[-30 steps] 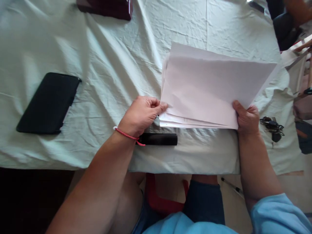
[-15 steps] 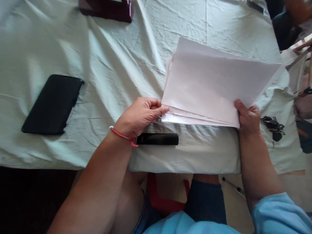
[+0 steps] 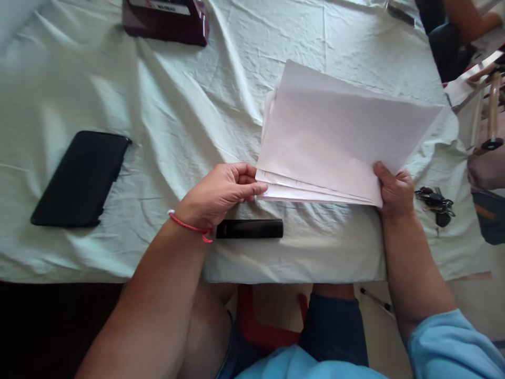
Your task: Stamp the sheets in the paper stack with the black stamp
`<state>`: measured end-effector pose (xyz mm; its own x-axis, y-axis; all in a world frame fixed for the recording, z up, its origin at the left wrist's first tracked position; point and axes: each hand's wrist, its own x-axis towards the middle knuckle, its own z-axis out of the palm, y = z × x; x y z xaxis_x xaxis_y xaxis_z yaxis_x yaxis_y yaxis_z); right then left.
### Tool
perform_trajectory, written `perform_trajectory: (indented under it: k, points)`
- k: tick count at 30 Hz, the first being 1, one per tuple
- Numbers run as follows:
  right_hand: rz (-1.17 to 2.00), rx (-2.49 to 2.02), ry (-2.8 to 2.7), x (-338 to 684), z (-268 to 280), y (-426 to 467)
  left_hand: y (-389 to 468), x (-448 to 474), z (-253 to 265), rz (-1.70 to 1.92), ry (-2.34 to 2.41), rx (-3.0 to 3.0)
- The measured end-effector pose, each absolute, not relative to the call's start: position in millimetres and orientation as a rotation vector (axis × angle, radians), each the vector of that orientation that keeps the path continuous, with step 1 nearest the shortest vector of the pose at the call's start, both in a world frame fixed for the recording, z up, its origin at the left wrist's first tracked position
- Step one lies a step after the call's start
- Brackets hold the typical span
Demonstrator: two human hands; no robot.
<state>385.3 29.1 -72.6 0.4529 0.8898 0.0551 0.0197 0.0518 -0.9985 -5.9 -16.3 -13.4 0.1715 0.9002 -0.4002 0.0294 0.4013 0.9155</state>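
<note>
A loose stack of white paper sheets [image 3: 343, 131] is held over the cloth-covered table, its edges fanned out at the lower left. My right hand [image 3: 396, 189] grips the stack by its lower right corner, thumb on top and fingers underneath. At the lower left corner, my left hand [image 3: 229, 187] pinches the lower sheets, with the thumb on top and the other fingertips partly hidden. A black oblong object [image 3: 250, 229], perhaps a stapler, lies just below the papers, beside my left wrist.
A black tablet or case [image 3: 81, 179] lies to the left on the pale tablecloth [image 3: 177, 105]. A maroon box-like object [image 3: 165, 23] stands at the back. Keys [image 3: 436, 202] rest right of my right hand. Another person's arm [image 3: 469, 21] shows at the upper right.
The view has shifted slightly, so most things sit a little further left. My left thumb has slid down to the lowest sheets at the corner; my right hand keeps its grip.
</note>
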Motion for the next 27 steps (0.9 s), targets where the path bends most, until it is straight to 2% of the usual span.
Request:
perform_trajectory:
  k: [9,20,27]
  points:
    - [0.837,-1.367,-0.882,384.1,-72.5,27.2,-12.8,-0.2,-21.0,0.877,1.387,0.934]
    - [0.832,-1.398,-0.895,386.1,-70.2,27.3,-13.3,-2.5,-25.6,0.951,1.261,0.934]
    - [0.836,-1.393,-0.895,381.5,-67.4,23.1,-13.1,2.9,-30.7,1.05,1.349,0.97]
